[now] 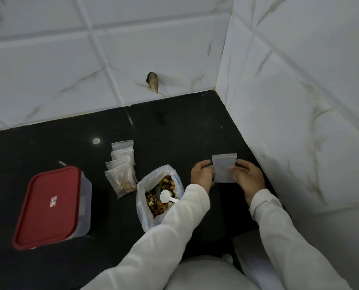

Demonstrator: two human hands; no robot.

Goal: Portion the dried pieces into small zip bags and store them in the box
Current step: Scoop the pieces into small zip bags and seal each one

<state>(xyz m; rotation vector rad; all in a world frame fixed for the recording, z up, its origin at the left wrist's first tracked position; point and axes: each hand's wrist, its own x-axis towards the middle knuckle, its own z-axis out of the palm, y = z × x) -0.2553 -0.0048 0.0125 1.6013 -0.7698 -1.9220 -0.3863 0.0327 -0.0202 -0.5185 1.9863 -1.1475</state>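
An empty small zip bag [224,167] is held upright above the black counter, between both hands. My left hand [202,174] pinches its left edge and my right hand [248,177] pinches its right edge. To the left of my hands a large open plastic bag [145,185] holds mixed dried pieces [164,192], with a white plastic scoop [167,195] lying in them. Several small zip bags holding dried pieces [121,170] lie in an overlapping row left of the big bag. A clear box with a red lid [49,206] stands shut at the left.
The black counter [174,130] ends at white tiled walls behind and on the right, forming a corner [215,88]. A brown stub [153,82] sticks out of the back wall. The counter's front edge runs near my body.
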